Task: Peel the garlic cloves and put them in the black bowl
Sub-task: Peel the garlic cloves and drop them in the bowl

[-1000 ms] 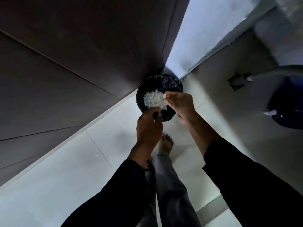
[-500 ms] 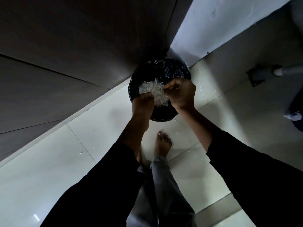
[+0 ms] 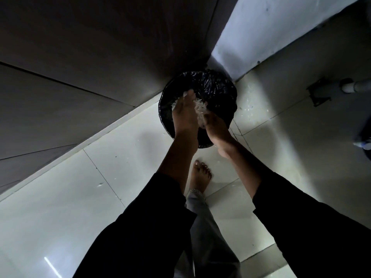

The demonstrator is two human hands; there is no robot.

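pale papery garlic skins [image 3: 200, 111], loose clump, pressed between two hands above black-lined bin [image 3: 218, 91]

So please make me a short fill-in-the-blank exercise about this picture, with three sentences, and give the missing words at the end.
1. Both hands, the left hand and the right hand, are over a black-lined ____ on the floor.
2. Between the hands is a clump of white ____.
3. Below the bin, one bare ____ stands on the floor tiles.

Missing words: bin; peels; foot
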